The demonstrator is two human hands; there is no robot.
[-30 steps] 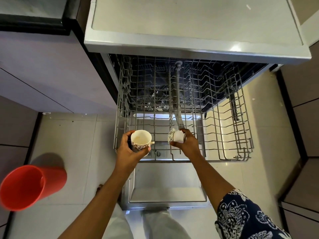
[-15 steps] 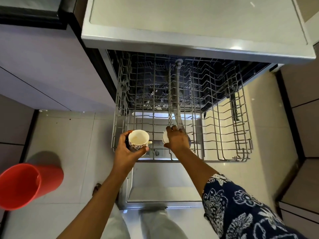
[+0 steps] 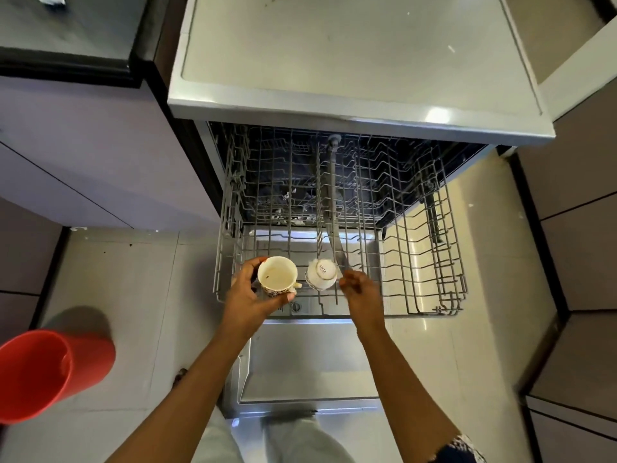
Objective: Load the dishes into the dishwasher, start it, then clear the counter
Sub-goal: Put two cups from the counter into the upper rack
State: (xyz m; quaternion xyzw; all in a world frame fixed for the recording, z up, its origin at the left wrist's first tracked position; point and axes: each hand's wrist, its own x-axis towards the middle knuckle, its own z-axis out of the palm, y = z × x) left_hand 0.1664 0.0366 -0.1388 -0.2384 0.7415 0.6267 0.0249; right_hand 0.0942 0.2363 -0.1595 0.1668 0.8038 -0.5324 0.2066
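From the head view, looking down, the dishwasher's upper rack (image 3: 434, 262) is pulled out over the lowered door (image 3: 310, 369), and it is almost bare. One cup, the inverted cup (image 3: 321, 274), sits base-up at the rack's front edge, near the middle, among the wire tines; a printed mark shows on its underside. The right hand (image 3: 359, 289) is just beside that cup on its right, fingers loosely spread and holding nothing, apparently no longer in contact with it, though the blur there makes contact hard to rule out. The left hand (image 3: 250, 295) is wrapped around a second cup, the patterned cup (image 3: 277, 276), mouth up, with faint residue inside and its handle pointing toward the inverted one. That cup hovers at the front-left corner of the rack, not yet set down.

As a judgement of progress: loading is only at its start. One cup is placed, one is in hand and, by the look of it, will need turning over before it goes in beside the first. The lower rack is deep in shadow, so what it holds cannot be told. The door is open, so starting the machine is not yet done, and the counter (image 3: 66, 31) shows only at the top left edge, too little to judge what remains there. A red bin (image 3: 50, 372) stands on the floor at the left, apart from the work
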